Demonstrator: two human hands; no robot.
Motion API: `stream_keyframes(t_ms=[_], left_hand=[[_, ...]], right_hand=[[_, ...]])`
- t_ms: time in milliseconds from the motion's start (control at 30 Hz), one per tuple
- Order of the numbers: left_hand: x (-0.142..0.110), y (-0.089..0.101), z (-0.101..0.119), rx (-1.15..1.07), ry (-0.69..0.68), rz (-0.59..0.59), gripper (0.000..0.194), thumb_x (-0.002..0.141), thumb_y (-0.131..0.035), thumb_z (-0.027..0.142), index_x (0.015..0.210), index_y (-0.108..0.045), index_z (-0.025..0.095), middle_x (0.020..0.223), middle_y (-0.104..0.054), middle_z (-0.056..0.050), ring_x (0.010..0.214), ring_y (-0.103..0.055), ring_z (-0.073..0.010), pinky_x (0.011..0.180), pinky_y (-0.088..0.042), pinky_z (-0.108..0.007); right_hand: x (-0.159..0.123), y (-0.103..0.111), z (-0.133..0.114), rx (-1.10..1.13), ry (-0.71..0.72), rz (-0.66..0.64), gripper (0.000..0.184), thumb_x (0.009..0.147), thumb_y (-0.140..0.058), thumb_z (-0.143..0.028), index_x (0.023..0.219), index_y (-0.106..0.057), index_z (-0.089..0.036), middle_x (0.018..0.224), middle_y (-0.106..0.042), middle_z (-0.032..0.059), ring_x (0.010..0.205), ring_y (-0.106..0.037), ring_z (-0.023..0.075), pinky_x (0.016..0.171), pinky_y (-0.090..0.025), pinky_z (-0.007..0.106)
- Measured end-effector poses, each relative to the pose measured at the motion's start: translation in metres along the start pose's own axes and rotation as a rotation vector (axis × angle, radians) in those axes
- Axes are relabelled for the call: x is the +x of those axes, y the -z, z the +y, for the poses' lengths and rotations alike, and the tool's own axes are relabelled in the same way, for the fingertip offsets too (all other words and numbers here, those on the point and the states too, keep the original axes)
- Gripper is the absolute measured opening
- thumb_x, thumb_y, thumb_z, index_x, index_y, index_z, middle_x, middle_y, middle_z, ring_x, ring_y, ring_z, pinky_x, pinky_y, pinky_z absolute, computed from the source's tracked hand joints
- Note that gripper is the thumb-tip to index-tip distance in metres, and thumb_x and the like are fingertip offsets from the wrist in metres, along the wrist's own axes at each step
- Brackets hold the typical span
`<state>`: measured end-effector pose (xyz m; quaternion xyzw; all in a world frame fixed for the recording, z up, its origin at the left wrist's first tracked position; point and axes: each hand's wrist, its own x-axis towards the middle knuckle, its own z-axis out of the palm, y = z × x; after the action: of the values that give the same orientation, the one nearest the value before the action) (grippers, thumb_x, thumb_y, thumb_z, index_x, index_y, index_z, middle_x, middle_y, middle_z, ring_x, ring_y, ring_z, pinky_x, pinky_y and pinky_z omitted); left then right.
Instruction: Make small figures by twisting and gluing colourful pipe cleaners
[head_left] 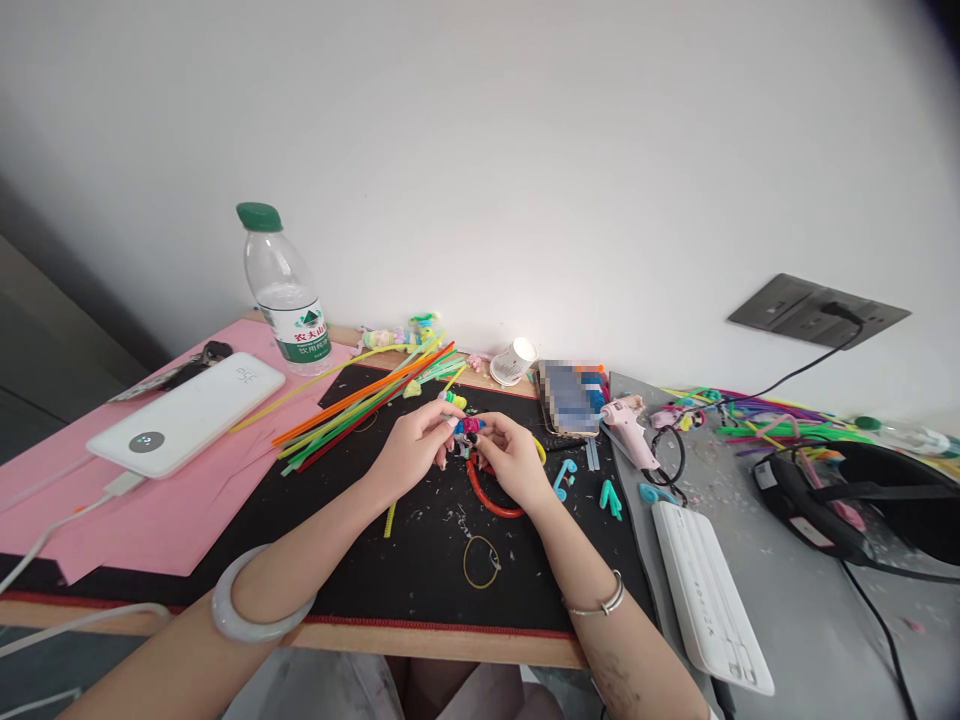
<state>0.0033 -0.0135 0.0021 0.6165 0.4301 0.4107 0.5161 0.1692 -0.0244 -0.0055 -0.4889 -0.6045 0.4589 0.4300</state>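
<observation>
Over the black mat [420,585], my left hand [420,440] and my right hand [514,458] meet, fingers pinched on a small bundle of pipe cleaner [471,426] in magenta and blue. Its exact shape is partly hidden by my fingers. Below the right hand lies a red loop [487,500], partly covered, so its kind is unclear. A yellow-green pipe-cleaner piece [390,520] rests under my left wrist. To the right are a blue curled pipe cleaner [565,480] and a folded turquoise one [610,499].
Loose pipe cleaners [360,405] lie left of my hands. Behind stand a water bottle [289,300] and paper cup [514,361]. A phone [568,398], pink glue gun [632,432], white power bank [712,595] and black headset [847,500] are right; another power bank [195,410] is left.
</observation>
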Motion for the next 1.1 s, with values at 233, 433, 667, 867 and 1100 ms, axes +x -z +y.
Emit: stream_keyframes(t_ms=[233, 433, 667, 867, 1100], left_hand=[[0.0002, -0.0005, -0.0008, 0.000, -0.009, 0.002, 0.018, 0.085, -0.048, 0.031, 0.093, -0.058, 0.018, 0.061, -0.051, 0.004, 0.046, -0.049, -0.0096, 0.048, -0.044, -0.024], [-0.0003, -0.0005, -0.0002, -0.005, -0.010, 0.009, 0.018, 0.084, -0.048, 0.031, 0.093, -0.058, 0.018, 0.061, -0.051, 0.004, 0.045, -0.049, -0.0095, 0.047, -0.043, -0.024], [-0.0005, -0.0007, 0.0002, 0.015, -0.012, 0.011, 0.019, 0.085, -0.047, 0.030, 0.095, -0.058, 0.018, 0.061, -0.051, 0.004, 0.045, -0.050, -0.0094, 0.048, -0.043, -0.024], [-0.0007, -0.0004, -0.0007, 0.014, -0.027, 0.011, 0.021, 0.086, -0.047, 0.032, 0.097, -0.059, 0.018, 0.062, -0.052, 0.003, 0.046, -0.050, -0.0096, 0.048, -0.043, -0.024], [-0.0002, -0.0003, 0.0001, 0.022, -0.026, 0.019, 0.020, 0.086, -0.048, 0.031, 0.096, -0.059, 0.018, 0.062, -0.053, 0.003, 0.045, -0.050, -0.0095, 0.048, -0.043, -0.024]], right_hand=[[0.0000, 0.0001, 0.0017, 0.001, 0.000, 0.000, 0.020, 0.077, -0.053, -0.022, 0.095, -0.059, -0.018, 0.069, -0.056, -0.0012, 0.052, -0.049, 0.0096, 0.050, -0.041, 0.022], [0.0002, 0.0004, 0.0017, -0.005, 0.006, -0.003, 0.021, 0.077, -0.054, -0.024, 0.096, -0.059, -0.018, 0.069, -0.057, -0.0011, 0.052, -0.050, 0.0098, 0.051, -0.042, 0.022], [0.0000, 0.0002, 0.0012, 0.014, 0.012, -0.004, 0.019, 0.077, -0.055, -0.025, 0.095, -0.059, -0.019, 0.068, -0.055, -0.0015, 0.052, -0.050, 0.0100, 0.050, -0.043, 0.023], [-0.0011, -0.0004, -0.0010, 0.020, 0.012, 0.000, 0.019, 0.077, -0.055, -0.025, 0.095, -0.059, -0.019, 0.069, -0.055, -0.0015, 0.053, -0.050, 0.0099, 0.049, -0.043, 0.022], [-0.0009, -0.0007, -0.0007, 0.034, 0.016, -0.002, 0.019, 0.077, -0.056, -0.026, 0.094, -0.059, -0.019, 0.069, -0.056, -0.0016, 0.053, -0.050, 0.0101, 0.050, -0.043, 0.023]])
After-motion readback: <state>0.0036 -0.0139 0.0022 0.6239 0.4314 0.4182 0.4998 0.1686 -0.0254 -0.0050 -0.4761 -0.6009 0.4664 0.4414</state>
